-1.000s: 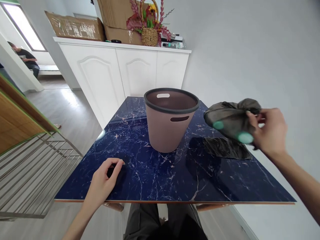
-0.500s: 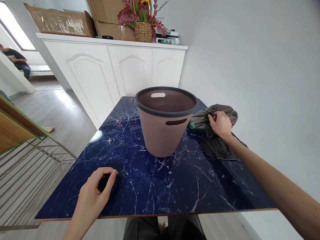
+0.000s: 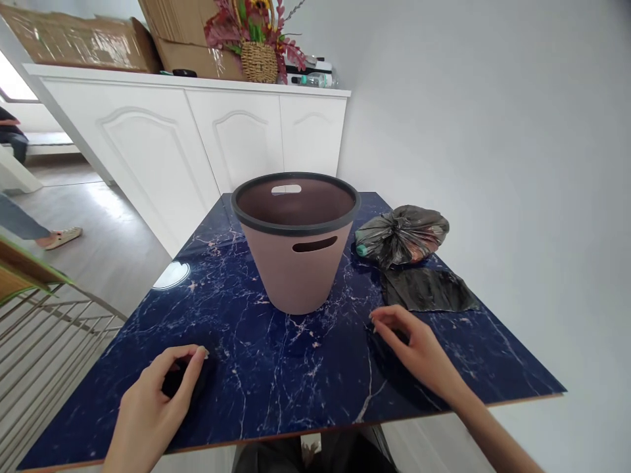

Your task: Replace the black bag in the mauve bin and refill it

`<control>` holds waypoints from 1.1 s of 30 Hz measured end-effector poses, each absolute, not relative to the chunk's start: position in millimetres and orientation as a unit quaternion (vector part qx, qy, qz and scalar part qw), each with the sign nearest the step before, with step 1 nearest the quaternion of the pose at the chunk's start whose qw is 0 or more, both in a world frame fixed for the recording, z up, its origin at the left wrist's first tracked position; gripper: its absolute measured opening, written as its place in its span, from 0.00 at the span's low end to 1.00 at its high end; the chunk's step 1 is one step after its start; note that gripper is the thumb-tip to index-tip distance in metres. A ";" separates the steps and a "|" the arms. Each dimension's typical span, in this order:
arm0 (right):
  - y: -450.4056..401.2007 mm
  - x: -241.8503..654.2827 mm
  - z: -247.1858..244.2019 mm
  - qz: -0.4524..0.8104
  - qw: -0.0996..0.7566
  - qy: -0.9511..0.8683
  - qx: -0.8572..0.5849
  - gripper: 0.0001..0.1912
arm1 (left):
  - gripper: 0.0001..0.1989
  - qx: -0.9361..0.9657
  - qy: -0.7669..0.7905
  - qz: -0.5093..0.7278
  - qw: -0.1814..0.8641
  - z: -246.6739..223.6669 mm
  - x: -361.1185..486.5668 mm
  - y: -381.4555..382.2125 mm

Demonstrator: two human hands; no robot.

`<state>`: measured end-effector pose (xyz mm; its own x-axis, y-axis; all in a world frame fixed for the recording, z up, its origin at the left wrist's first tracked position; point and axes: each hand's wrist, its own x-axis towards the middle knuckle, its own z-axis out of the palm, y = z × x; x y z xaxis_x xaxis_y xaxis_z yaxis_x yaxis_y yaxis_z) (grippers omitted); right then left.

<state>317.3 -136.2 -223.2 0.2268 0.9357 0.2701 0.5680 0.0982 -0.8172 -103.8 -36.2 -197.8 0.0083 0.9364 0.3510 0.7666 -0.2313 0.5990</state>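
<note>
- On the blue table (image 3: 236, 401), one dusty-pink bin (image 3: 296, 276) stands upright, narrowing toward its base, with a dark rim and two handle slots.
- To the right of the bin lie two black bags: one tied bag (image 3: 409, 236), bulging and thin enough to show reddish contents, with a green spot at its left end; and one flat bag (image 3: 434, 290), creased, nearer the viewer.
- Nearer the viewer than the bin are two bare hands. The left hand (image 3: 152, 401), off to the bin's left, has thumb and fingertips pressed together; the right hand (image 3: 414, 345), to its right and just beside the flat bag, has them pressed together too.
- The bin stands between the left hand and the tied bag; the flat bag lies between that one and the right hand.
- Behind the bin is a white cabinet (image 3: 236, 141) with three doors in view, carrying cardboard boxes (image 3: 83, 43) and one flower basket (image 3: 259, 62).
- Well left of the bin are a metal rack (image 3: 44, 368), a person's leg (image 3: 22, 217) and one pale shoe (image 3: 64, 238).
</note>
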 end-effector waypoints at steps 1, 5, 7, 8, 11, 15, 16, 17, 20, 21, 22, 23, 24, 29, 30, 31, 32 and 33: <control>-141.6 313.1 -225.4 0.206 0.455 -0.583 -0.640 0.12 | 0.25 0.700 0.611 0.350 0.119 -196.8 -103.5 -35.7; -148.7 306.2 -225.1 0.189 0.466 -0.591 -0.631 0.13 | 0.24 0.699 0.619 0.338 0.116 -192.8 -101.9 -34.1; -147.9 305.6 -222.8 0.189 0.469 -0.591 -0.629 0.12 | 0.22 0.691 0.628 0.339 0.114 -191.0 -100.7 -33.6; -147.4 305.5 -222.0 0.189 0.471 -0.588 -0.630 0.12 | 0.21 0.686 0.633 0.341 0.113 -190.1 -99.9 -33.5; -146.8 305.8 -221.9 0.197 0.476 -0.579 -0.632 0.12 | 0.18 0.676 0.646 0.337 0.110 -187.1 -97.4 -33.6; -148.0 307.1 -223.5 0.218 0.474 -0.580 -0.625 0.12 | 0.18 0.673 0.657 0.324 0.105 -182.6 -94.0 -34.5; -148.3 307.3 -223.3 0.223 0.471 -0.583 -0.623 0.12 | 0.18 0.670 0.659 0.324 0.105 -181.7 -93.4 -34.5; -148.5 307.5 -222.8 0.227 0.467 -0.586 -0.621 0.12 | 0.18 0.669 0.661 0.323 0.107 -181.1 -93.1 -34.4; -149.0 307.6 -220.2 0.236 0.458 -0.590 -0.621 0.11 | 0.17 0.665 0.666 0.318 0.109 -181.5 -93.8 -33.0; -149.0 307.6 -219.3 0.238 0.456 -0.590 -0.623 0.11 | 0.17 0.666 0.668 0.313 0.107 -182.3 -94.5 -32.4; -149.1 307.6 -218.6 0.240 0.455 -0.589 -0.624 0.11 | 0.17 0.666 0.671 0.309 0.104 -183.3 -95.3 -31.8; -149.1 307.6 -218.2 0.241 0.455 -0.588 -0.623 0.12 | 0.17 0.666 0.673 0.304 0.101 -184.3 -96.2 -31.3; -149.1 307.5 -217.9 0.242 0.457 -0.588 -0.622 0.12 | 0.18 0.667 0.675 0.302 0.097 -185.5 -97.1 -31.0; -148.7 306.1 -217.4 0.247 0.471 -0.583 -0.614 0.11 | 0.22 0.684 0.657 0.307 0.076 -190.7 -102.8 -29.7; -148.6 305.5 -217.0 0.248 0.473 -0.581 -0.614 0.11 | 0.22 0.686 0.656 0.307 0.073 -191.8 -104.3 -29.2; -148.5 305.0 -216.6 0.249 0.475 -0.579 -0.614 0.11 | 0.23 0.686 0.658 0.303 0.072 -192.9 -105.9 -28.5; -148.3 304.5 -216.1 0.250 0.477 -0.577 -0.614 0.11 | 0.23 0.684 0.662 0.298 0.072 -194.1 -107.6 -27.6; -148.2 304.1 -215.7 0.251 0.479 -0.576 -0.613 0.10 | 0.23 0.681 0.667 0.292 0.073 -195.2 -109.1 -26.7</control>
